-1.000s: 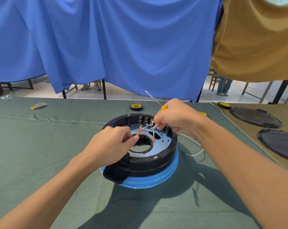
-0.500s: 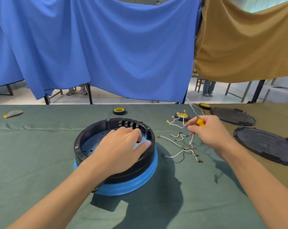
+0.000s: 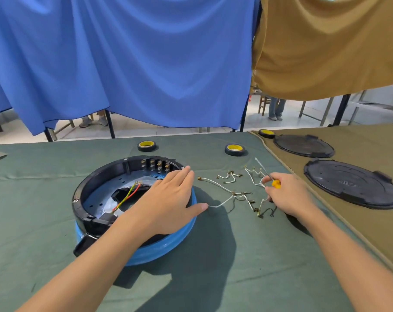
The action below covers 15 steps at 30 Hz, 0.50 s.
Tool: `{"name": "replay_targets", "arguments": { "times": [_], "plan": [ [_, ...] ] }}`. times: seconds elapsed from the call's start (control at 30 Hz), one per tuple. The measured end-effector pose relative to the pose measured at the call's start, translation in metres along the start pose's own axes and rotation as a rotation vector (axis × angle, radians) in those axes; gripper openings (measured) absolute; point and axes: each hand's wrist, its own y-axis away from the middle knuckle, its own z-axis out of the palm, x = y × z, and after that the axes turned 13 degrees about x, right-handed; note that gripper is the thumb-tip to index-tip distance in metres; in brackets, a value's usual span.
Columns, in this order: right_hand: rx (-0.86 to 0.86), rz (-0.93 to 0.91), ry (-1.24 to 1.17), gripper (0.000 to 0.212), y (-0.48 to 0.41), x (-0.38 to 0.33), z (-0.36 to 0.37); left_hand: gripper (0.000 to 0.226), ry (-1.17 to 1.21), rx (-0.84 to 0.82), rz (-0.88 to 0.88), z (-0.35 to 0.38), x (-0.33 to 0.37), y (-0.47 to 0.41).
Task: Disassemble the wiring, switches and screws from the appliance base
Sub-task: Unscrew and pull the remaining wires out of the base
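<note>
The round black and blue appliance base [image 3: 94,188] lies on the green cloth. A red and a yellow-green wire [image 3: 128,195] run across its inside, and a row of terminals [image 3: 156,165] lines its far wall. My left hand [image 3: 168,202] rests flat on the base's right rim, fingers straight. To the right, loose white wires with brass lugs [image 3: 232,194] lie on the cloth. My right hand [image 3: 287,194] grips a yellow-handled screwdriver [image 3: 266,173], its shaft pointing up and away, and touches one white wire.
Two tape rolls [image 3: 146,146] [image 3: 234,149] stand behind the base, a third [image 3: 266,133] on the brown cloth. Two black round covers [image 3: 303,145] [image 3: 353,183] lie at the right. Blue and brown sheets hang behind the table.
My right hand pulled the white wires out of the base and laid them on the cloth at the right. My left hand let go of the wire and settled flat on the rim.
</note>
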Motion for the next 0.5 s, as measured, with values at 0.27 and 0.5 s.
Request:
{"name": "replay_targets", "arguments": {
  "times": [0.27,0.5],
  "plan": [
    [0.173,-0.075,0.064,0.010,0.011,-0.011,-0.007,0.070,0.063,0.145,0.000,-0.009,-0.004,0.007],
    [-0.126,-0.130,-0.144,0.034,0.071,-0.100,-0.013,0.048,0.051,0.224,-0.124,-0.041,-0.057,0.021]
  ]
}}
